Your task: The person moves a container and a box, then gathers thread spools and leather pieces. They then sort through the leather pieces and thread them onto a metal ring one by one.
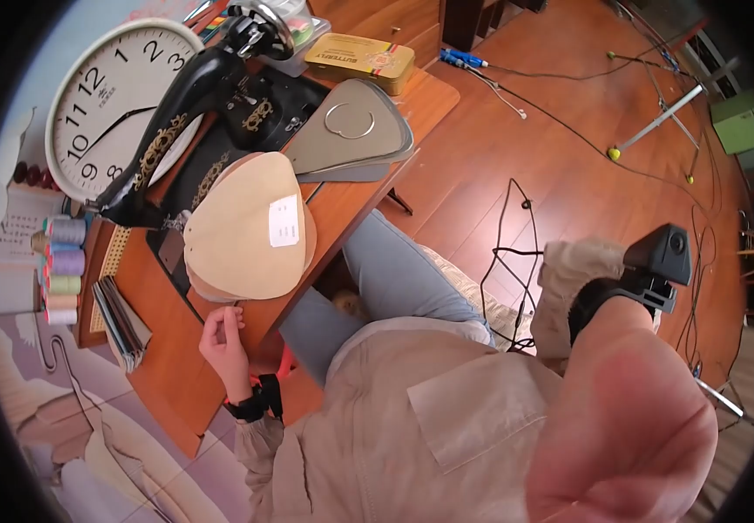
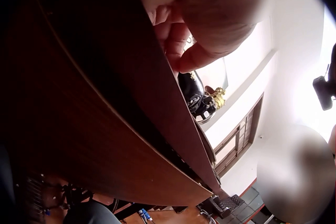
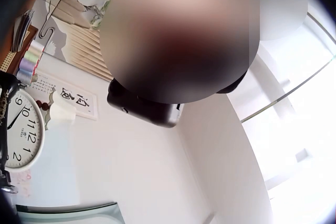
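My left hand (image 1: 226,342) rests at the table's near edge with its fingers loosely bent and nothing in them, just below a stack of cream rounded templates (image 1: 242,218) bearing a white label. The left wrist view shows that hand (image 2: 202,24) over the dark table edge, thumb near the fingers. Raised close to the head camera, my right hand (image 1: 625,427) fills the lower right; its fingers are hidden. Grey templates (image 1: 342,144) with a metal ring (image 1: 349,135) on top lie beyond the cream ones, beside a black sewing machine (image 1: 168,131).
A white clock (image 1: 115,78) stands behind the machine. A yellow tin (image 1: 359,59) sits at the table's far side. Thread spools (image 1: 66,261) and a bundle of flat pieces (image 1: 120,322) are at the left. Black cables (image 1: 509,253) lie on the wooden floor.
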A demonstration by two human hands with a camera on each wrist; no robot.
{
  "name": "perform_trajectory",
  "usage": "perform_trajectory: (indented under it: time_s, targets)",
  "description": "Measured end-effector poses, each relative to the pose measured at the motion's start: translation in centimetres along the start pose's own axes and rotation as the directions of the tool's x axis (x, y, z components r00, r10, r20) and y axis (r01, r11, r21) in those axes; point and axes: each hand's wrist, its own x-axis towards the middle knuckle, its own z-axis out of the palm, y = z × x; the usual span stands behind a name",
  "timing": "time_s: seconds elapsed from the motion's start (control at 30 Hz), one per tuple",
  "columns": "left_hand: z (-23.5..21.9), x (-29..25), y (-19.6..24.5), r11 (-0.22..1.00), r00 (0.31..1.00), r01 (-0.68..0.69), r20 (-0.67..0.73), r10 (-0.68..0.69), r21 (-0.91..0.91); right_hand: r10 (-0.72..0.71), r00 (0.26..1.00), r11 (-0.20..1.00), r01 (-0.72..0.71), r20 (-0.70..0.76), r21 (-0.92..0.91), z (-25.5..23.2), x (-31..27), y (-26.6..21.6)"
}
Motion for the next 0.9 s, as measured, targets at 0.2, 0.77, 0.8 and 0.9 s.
perform_trajectory:
  time_s: [0.2, 0.77, 0.8, 0.9]
  targets:
    - [0.5, 0.2, 0.3, 0.998, 0.999, 0.014, -0.042, -0.016, -0.054, 0.259, 0.966, 0.943, -0.253, -0.003, -0.217, 2.2, -5.7, 0.2]
    - [2.1, -0.1, 0.8, 0.988, 0.976, -0.152, -0.157, 0.153, 0.018, 0.773, 0.395, 0.536, -0.825, 0.497, -0.178, 20.5, -15.9, 1.1]
    - [2.1, -0.1, 0.8, 0.987, 0.975, -0.159, -0.156, 0.161, 0.025, 0.761, 0.418, 0.552, -0.818, 0.496, -0.158, 21.0, -16.4, 1.5]
    - [2.0, -0.3, 1.0, 0.984, 0.970, -0.173, -0.167, 0.176, 0.035, 0.780, 0.428, 0.543, -0.825, 0.457, -0.156, 21.5, -17.0, 3.0]
